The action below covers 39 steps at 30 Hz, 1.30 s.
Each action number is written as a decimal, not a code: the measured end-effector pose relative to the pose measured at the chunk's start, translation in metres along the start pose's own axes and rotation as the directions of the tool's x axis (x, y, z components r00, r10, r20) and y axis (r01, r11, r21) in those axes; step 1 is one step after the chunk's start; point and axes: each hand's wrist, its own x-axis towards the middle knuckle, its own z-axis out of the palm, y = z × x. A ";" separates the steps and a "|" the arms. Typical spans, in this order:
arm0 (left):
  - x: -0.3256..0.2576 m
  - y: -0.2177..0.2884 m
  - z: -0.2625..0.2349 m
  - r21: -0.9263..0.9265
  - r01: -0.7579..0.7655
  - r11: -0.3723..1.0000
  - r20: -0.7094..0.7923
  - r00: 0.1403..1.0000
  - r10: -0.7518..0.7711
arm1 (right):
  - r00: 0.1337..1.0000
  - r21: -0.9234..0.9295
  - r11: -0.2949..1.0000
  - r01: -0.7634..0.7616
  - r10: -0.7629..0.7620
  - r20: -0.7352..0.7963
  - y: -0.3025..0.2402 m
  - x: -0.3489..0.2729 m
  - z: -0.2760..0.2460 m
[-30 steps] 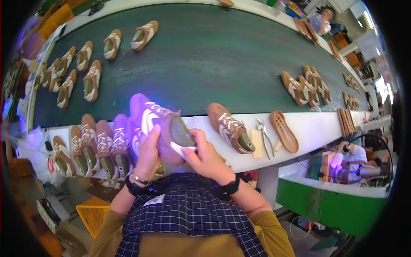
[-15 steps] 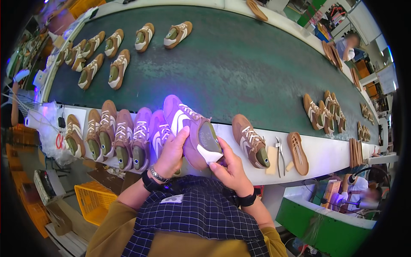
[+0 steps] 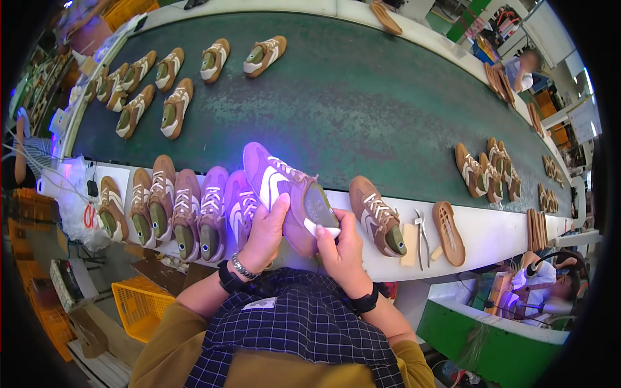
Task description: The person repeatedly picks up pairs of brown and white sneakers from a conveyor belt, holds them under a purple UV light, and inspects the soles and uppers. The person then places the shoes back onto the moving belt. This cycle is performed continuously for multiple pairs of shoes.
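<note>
Between my two hands is a brown sneaker with white side stripes and a green last inside, its toe lit purple and tilted up and away. My left hand grips its left side, thumb on the upper. My right hand holds the heel, thumb pressed on the white heel patch. Left of my hands, a row of similar sneakers lines the white ledge. To the right lies a single sneaker, then a cream block, pincers and a tan rubber sole.
A wide green conveyor belt runs beyond the ledge, carrying several sneakers at left and more at right. A yellow crate stands below left. A green-sided bench is at lower right, with a person beside it.
My right thumb has moved up on the heel patch, and the right hand sits slightly higher. The sneaker has shifted a little; both hands keep hold of it.
</note>
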 end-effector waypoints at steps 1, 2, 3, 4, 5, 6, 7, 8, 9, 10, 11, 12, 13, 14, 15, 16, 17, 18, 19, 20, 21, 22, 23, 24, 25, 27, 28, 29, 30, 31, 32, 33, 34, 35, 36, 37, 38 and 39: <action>0.001 -0.001 0.001 0.005 -0.018 1.000 -0.002 1.000 0.018 | 1.000 -0.014 1.000 -0.012 0.012 -0.026 0.000 0.003 0.002; 0.001 -0.002 0.001 0.010 -0.037 0.999 -0.004 0.999 0.037 | 0.998 -0.028 0.999 -0.025 0.023 -0.053 0.000 0.007 0.004; 0.001 -0.002 0.002 -0.005 -0.030 1.000 0.001 1.000 0.030 | 0.996 -0.042 0.998 -0.037 0.033 -0.079 0.000 0.008 0.005; 0.001 -0.001 0.002 -0.020 -0.023 1.000 0.007 1.000 0.023 | 0.998 -0.059 0.998 -0.016 0.012 -0.055 -0.001 0.008 0.004; 0.002 0.000 0.002 -0.035 -0.021 0.999 0.007 1.000 0.021 | 1.000 -0.072 0.997 0.010 -0.012 -0.027 -0.003 0.009 0.003; 0.003 0.000 0.000 -0.076 0.015 0.997 -0.006 1.000 -0.016 | 0.999 -0.085 0.996 0.036 -0.036 0.003 -0.003 0.010 0.002; 0.005 0.001 -0.002 -0.119 0.049 0.992 -0.019 0.998 -0.052 | 0.996 -0.025 0.997 0.069 -0.068 0.050 -0.001 0.008 0.002; 0.006 0.002 -0.004 -0.161 0.083 0.983 -0.030 0.996 -0.089 | 0.990 0.037 0.994 0.099 -0.102 0.096 0.001 0.004 0.002; 0.007 0.003 -0.005 -0.168 0.103 0.980 -0.027 0.994 -0.109 | 0.980 0.101 0.987 0.125 -0.139 0.140 0.002 0.000 0.002; 0.007 0.005 -0.005 -0.176 0.123 0.977 -0.023 0.991 -0.129 | 0.968 0.085 0.977 0.194 -0.205 0.147 0.002 -0.002 0.001; 0.007 0.005 -0.006 -0.186 0.144 0.972 -0.020 0.988 -0.150 | 0.973 0.069 0.985 0.161 -0.170 0.155 0.000 -0.001 0.000; 0.008 0.002 -0.007 -0.184 0.130 0.974 -0.032 0.990 -0.138 | 0.977 0.053 0.990 0.128 -0.135 0.163 -0.003 -0.001 -0.001; 0.009 -0.003 -0.008 -0.181 0.117 0.977 -0.045 0.991 -0.127 | 0.981 0.037 0.995 0.095 -0.099 0.169 -0.004 0.000 -0.002; 0.011 -0.008 -0.009 -0.176 0.104 0.979 -0.054 0.992 -0.116 | 0.987 0.006 0.994 0.105 -0.105 0.120 -0.004 0.002 0.000; 0.012 -0.012 -0.009 -0.131 0.050 0.990 -0.066 0.996 -0.059 | 0.991 -0.025 0.993 0.114 -0.112 0.070 -0.005 0.004 0.003; 0.013 -0.016 -0.010 -0.083 -0.005 0.996 -0.076 0.997 -0.002 | 0.993 -0.057 0.991 0.121 -0.120 0.020 -0.007 0.007 0.007; 0.014 -0.018 -0.009 -0.036 -0.058 0.998 -0.079 0.995 0.055 | 0.998 -0.066 0.996 0.056 -0.056 0.004 -0.009 0.010 0.009; 0.014 -0.017 -0.008 -0.031 -0.082 0.996 -0.083 0.993 0.079 | 1.000 -0.073 0.997 -0.009 0.008 -0.013 -0.012 0.014 0.010; 0.014 -0.017 -0.007 -0.026 -0.105 0.994 -0.087 0.991 0.102 | 0.997 -0.080 0.994 -0.074 0.071 -0.030 -0.014 0.017 0.012; 0.014 -0.016 -0.006 -0.020 -0.128 0.992 -0.091 0.988 0.126 | 0.998 -0.047 0.998 -0.030 0.027 -0.061 -0.012 0.020 0.014; 0.014 -0.015 -0.006 -0.012 -0.125 0.992 -0.087 0.989 0.123 | 0.995 -0.017 1.000 0.014 -0.016 -0.094 -0.006 0.023 0.017; 0.013 -0.014 -0.007 -0.003 -0.121 0.993 -0.084 0.989 0.120 | 0.990 0.013 0.998 0.060 -0.058 -0.126 0.001 0.025 0.019; 0.013 -0.013 -0.009 0.007 -0.119 0.993 -0.083 0.989 0.119 | 0.991 0.097 0.992 0.074 -0.063 -0.115 0.011 0.028 0.020; 0.012 -0.012 -0.011 0.000 -0.108 0.994 -0.087 0.990 0.108 | 0.993 0.184 0.979 0.084 -0.066 -0.101 0.023 0.029 0.018; 0.010 -0.010 -0.012 -0.007 -0.098 0.995 -0.090 0.991 0.097 | 0.994 0.269 0.959 0.091 -0.070 -0.088 0.029 0.030 0.015; 0.010 -0.010 -0.016 -0.036 -0.070 0.997 -0.094 0.993 0.066 | 1.000 0.378 0.926 0.001 -0.006 0.011 0.024 0.025 0.011; 0.010 -0.011 -0.018 -0.055 -0.055 0.997 -0.094 0.994 0.050 | 0.996 0.433 0.898 -0.077 0.047 0.081 0.019 0.020 0.008; 0.011 -0.011 -0.019 -0.076 -0.040 0.996 -0.088 0.996 0.034 | 0.985 0.479 0.864 -0.154 0.093 0.148 0.017 0.018 0.006; 0.012 -0.012 -0.019 -0.079 -0.036 0.996 -0.089 0.996 0.029 | 0.990 0.461 0.880 -0.115 0.060 0.131 0.018 0.018 0.007; 0.012 -0.013 -0.018 -0.081 -0.032 0.996 -0.089 0.996 0.025 | 0.993 0.441 0.895 -0.075 0.027 0.114 0.019 0.017 0.011; 0.012 -0.013 -0.018 -0.084 -0.029 0.996 -0.090 0.996 0.021 | 0.995 0.420 0.907 -0.034 -0.008 0.098 0.019 0.017 0.014; 0.012 -0.013 -0.018 -0.077 -0.025 0.997 -0.086 0.996 0.018 | 0.995 0.331 0.943 0.004 -0.038 0.097 0.017 0.017 0.014; 0.012 -0.013 -0.018 -0.070 -0.022 0.997 -0.081 0.997 0.016 | 0.993 0.240 0.970 0.043 -0.069 0.098 0.016 0.016 0.014; 0.013 -0.012 -0.018 -0.064 -0.021 0.998 -0.078 0.997 0.016 | 0.989 0.147 0.986 0.085 -0.101 0.105 0.014 0.016 0.014; 0.013 -0.012 -0.018 -0.071 -0.018 0.997 -0.068 0.998 0.013 | 0.986 0.193 0.981 0.027 -0.058 0.158 0.014 0.015 0.012; 0.014 -0.011 -0.019 -0.078 -0.015 0.997 -0.059 0.998 0.010 | 0.977 0.236 0.971 -0.033 -0.018 0.213 0.015 0.013 0.008; 0.014 -0.011 -0.021 -0.082 -0.009 0.997 -0.052 0.999 0.005 | 0.963 0.277 0.956 -0.099 0.022 0.270 0.016 0.010 0.006; 0.013 -0.010 -0.021 -0.087 0.008 0.996 -0.038 0.999 -0.012 | 0.964 0.297 0.951 -0.088 0.006 0.266 0.016 0.008 0.005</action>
